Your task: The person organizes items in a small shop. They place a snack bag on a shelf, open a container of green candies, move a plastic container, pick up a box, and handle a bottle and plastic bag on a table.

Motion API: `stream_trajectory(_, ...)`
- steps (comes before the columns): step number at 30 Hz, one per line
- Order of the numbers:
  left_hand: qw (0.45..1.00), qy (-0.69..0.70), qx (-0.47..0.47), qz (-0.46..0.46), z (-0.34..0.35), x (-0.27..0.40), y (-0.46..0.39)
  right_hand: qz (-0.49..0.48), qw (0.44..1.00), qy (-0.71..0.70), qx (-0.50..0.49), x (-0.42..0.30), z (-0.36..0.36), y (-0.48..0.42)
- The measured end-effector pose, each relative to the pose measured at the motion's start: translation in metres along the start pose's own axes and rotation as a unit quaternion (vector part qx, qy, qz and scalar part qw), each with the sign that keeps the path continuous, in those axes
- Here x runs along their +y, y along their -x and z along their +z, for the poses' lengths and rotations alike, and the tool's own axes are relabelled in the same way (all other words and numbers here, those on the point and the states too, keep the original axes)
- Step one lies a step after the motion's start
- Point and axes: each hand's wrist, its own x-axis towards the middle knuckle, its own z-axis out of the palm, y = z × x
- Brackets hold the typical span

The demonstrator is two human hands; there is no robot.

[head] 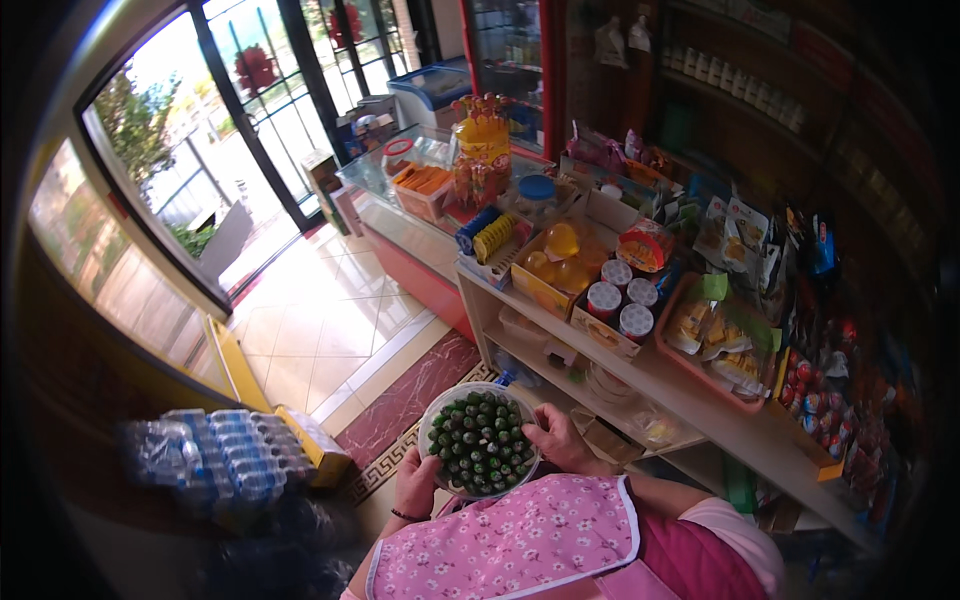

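Observation:
A round, pale plastic tub is held in front of my pink flowered apron. Small dark green rounded pieces fill it, standing close together; I cannot tell whether they are wrapped sweets. My left hand grips the tub's lower left rim, its thumb over the edge. On the opposite side my right hand holds the rim. Most of the fingers of both hands are hidden behind the tub.
Right of me runs a shelf unit bearing lidded cups, yellow jelly tubs and a pink basket. Shrink-wrapped water bottles stand at the left. Beyond the tiled floor is a glass door.

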Motion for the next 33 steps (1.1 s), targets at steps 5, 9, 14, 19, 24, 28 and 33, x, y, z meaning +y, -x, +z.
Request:
stream_trajectory(5, 0.996, -0.001, -0.074, -0.047, -0.012, 0.043, -0.072, 0.028, 0.997, -0.041, 0.064, -0.023, 0.025, -0.041)
stream_trajectory(9, 0.991, -0.007, -0.103, -0.081, -0.017, 0.058, -0.129, 0.056, 0.989, -0.089, 0.103, -0.017, 0.031, -0.077)
stream_trajectory(14, 0.992, 0.014, -0.104, -0.072, -0.003, 0.077, -0.192, 0.015, 0.992, -0.032, 0.118, -0.017, 0.022, -0.145)
stream_trajectory(19, 0.994, 0.027, -0.080, -0.068, 0.008, 0.105, -0.248, 0.025, 0.993, -0.067, 0.089, -0.011, 0.016, -0.216)
stream_trajectory(24, 0.994, 0.018, -0.076, -0.079, 0.022, 0.135, -0.277, -0.014, 0.996, -0.069, 0.061, -0.013, 0.017, -0.266)
stream_trajectory(28, 0.993, 0.009, -0.057, -0.099, 0.015, 0.142, -0.300, -0.005, 0.996, -0.066, 0.058, -0.005, 0.022, -0.290)
stream_trajectory(33, 0.992, 0.008, -0.065, -0.111, 0.013, 0.149, -0.328, 0.020, 0.997, -0.010, 0.067, -0.021, 0.017, -0.315)
